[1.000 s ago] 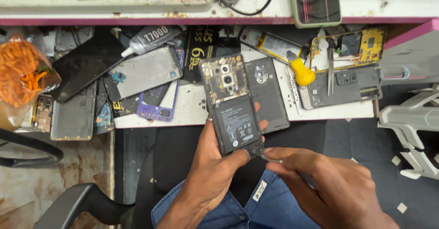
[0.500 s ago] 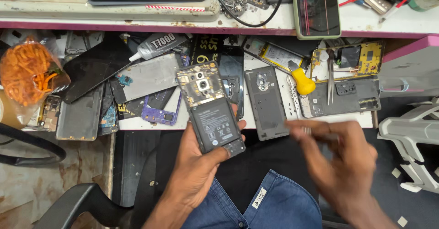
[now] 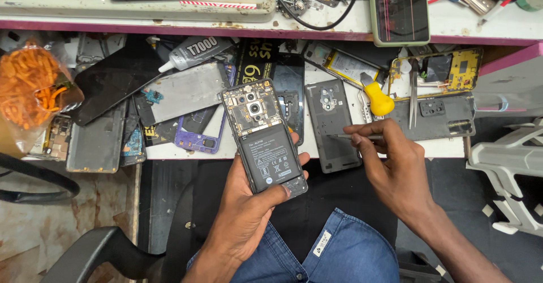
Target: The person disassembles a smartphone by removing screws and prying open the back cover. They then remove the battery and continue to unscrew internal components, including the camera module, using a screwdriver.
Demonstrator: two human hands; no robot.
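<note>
Now the left hand (image 3: 249,215) cups the open phone (image 3: 264,136) face down, near the lap, so its insides show. Just right, the right hand (image 3: 393,170) pinches a thin tool (image 3: 345,136) over the back cover (image 3: 332,126).

Two hands in shot: left hand (image 3: 249,215), right hand (image 3: 396,170). One opened phone (image 3: 263,136) with one black battery (image 3: 272,157). One grey back cover (image 3: 332,126) at the bench's near edge. One yellow-handled screwdriver (image 3: 376,97). One glue tube (image 3: 195,53). One pair of tweezers (image 3: 413,93). One orange bag (image 3: 31,91) at the left end.
</note>
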